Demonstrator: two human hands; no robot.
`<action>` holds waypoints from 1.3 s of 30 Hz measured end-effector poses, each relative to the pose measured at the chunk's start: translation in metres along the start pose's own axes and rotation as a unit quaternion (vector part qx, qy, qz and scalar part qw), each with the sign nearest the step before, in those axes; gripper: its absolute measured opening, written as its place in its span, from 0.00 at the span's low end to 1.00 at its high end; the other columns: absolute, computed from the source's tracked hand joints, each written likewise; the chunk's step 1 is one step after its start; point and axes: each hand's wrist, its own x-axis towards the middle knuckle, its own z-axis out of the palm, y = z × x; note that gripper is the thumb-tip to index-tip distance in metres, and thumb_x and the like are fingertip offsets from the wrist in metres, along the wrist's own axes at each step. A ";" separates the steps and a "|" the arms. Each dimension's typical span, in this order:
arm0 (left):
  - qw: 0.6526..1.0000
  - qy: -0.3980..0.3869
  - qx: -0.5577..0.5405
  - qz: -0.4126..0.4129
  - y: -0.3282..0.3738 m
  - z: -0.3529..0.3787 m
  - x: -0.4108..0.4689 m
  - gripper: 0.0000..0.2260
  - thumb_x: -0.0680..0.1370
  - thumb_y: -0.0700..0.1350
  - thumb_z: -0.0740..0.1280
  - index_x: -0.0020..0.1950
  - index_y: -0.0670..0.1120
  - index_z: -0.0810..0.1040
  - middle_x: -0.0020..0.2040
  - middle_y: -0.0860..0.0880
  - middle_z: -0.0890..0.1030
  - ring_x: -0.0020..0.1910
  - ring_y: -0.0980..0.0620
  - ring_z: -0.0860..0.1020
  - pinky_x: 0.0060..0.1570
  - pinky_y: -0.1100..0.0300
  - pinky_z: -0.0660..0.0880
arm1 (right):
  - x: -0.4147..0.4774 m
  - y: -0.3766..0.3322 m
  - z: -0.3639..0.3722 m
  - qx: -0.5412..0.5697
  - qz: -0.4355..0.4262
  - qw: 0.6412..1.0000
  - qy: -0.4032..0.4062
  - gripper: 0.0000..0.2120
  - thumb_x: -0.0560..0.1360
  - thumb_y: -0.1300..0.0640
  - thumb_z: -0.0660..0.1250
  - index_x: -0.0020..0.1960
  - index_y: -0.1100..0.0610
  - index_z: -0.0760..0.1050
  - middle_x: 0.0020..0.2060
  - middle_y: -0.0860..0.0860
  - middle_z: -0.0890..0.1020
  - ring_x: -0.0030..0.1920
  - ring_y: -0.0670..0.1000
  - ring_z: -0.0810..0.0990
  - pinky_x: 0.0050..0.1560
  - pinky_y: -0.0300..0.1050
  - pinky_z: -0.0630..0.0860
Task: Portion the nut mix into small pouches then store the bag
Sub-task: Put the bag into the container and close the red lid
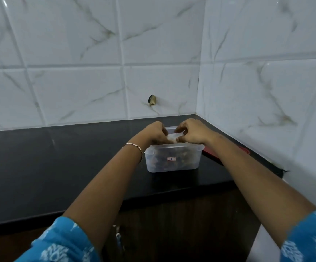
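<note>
**Both hands on pouch above nut container**

We have our left hand (154, 134) and right hand (192, 134) together over the open top of a translucent rectangular plastic container (172, 167). It sits on the black tabletop (59, 167), toward the far right corner near the white marble-pattern wall tiles (77, 44).

Fingers: left fingers (163, 130) and right fingers (179, 127) are curled in narrow, pinching a small clear plastic pouch (173, 137) between them. The pouch is crumpled and sits just above the container's rim; we cannot tell whether its mouth is open.

The dark brown nut mix (162, 162) shows through the container's near wall and fills most of it. There is a small red-bordered label (171, 159) on that wall; its text is too small to read.

A flat red lid (245, 149) lies on the tabletop just right of the container, mostly hidden behind our right forearm.

A thin metal bracelet (134, 145) is on the left wrist. Blue patterned sleeves (62, 242) are at the near edge.
</note>
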 end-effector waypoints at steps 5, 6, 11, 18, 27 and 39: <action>0.997 -0.037 0.064 -0.005 0.002 0.001 0.009 0.17 0.74 0.41 0.71 0.62 0.38 0.78 0.59 0.42 0.81 0.54 0.46 0.78 0.56 0.55 0.75 | 0.005 -0.003 -0.004 -0.048 0.002 0.995 -0.090 0.17 0.77 0.53 0.68 0.65 0.56 0.77 0.61 0.51 0.80 0.60 0.50 0.78 0.57 0.40 0.73; 0.997 -0.039 0.071 -0.003 0.003 0.001 0.009 0.17 0.74 0.41 0.71 0.62 0.38 0.78 0.58 0.42 0.80 0.52 0.47 0.77 0.55 0.55 0.74 | 0.005 -0.003 -0.004 -0.052 -0.004 0.994 -0.092 0.16 0.78 0.53 0.67 0.64 0.56 0.77 0.61 0.51 0.80 0.60 0.50 0.78 0.57 0.40 0.73; 0.992 0.085 0.082 0.053 -0.008 0.004 0.003 0.23 0.70 0.51 0.76 0.62 0.45 0.78 0.63 0.44 0.75 0.63 0.47 0.73 0.61 0.56 0.71 | -0.002 0.023 -0.004 0.036 -0.035 0.987 0.156 0.11 0.77 0.54 0.67 0.57 0.56 0.80 0.54 0.51 0.83 0.55 0.50 0.80 0.57 0.43 0.74; 0.973 0.221 0.056 0.037 -0.026 0.015 -0.004 0.20 0.76 0.62 0.65 0.63 0.52 0.77 0.65 0.48 0.75 0.67 0.44 0.71 0.65 0.41 0.68 | -0.039 0.109 -0.011 -0.103 0.131 0.983 0.080 0.32 0.71 0.37 0.69 0.66 0.58 0.72 0.63 0.58 0.76 0.64 0.59 0.73 0.65 0.50 0.67; 0.952 0.211 -0.207 -0.082 -0.034 0.021 -0.001 0.28 0.76 0.44 0.65 0.73 0.38 0.61 0.69 0.39 0.69 0.66 0.39 0.70 0.61 0.50 0.72 | -0.056 0.138 0.000 -0.212 0.212 0.951 -0.073 0.43 0.68 0.24 0.58 0.66 0.58 0.73 0.63 0.58 0.76 0.59 0.58 0.76 0.58 0.48 0.72; 0.820 0.177 -0.522 -0.152 -0.031 0.017 -0.025 0.11 0.73 0.27 0.55 0.36 0.39 0.72 0.36 0.43 0.72 0.33 0.46 0.73 0.33 0.54 0.73 | -0.050 0.100 0.001 -0.417 0.095 0.903 -0.055 0.15 0.80 0.56 0.56 0.65 0.59 0.69 0.56 0.58 0.80 0.52 0.58 0.80 0.52 0.51 0.75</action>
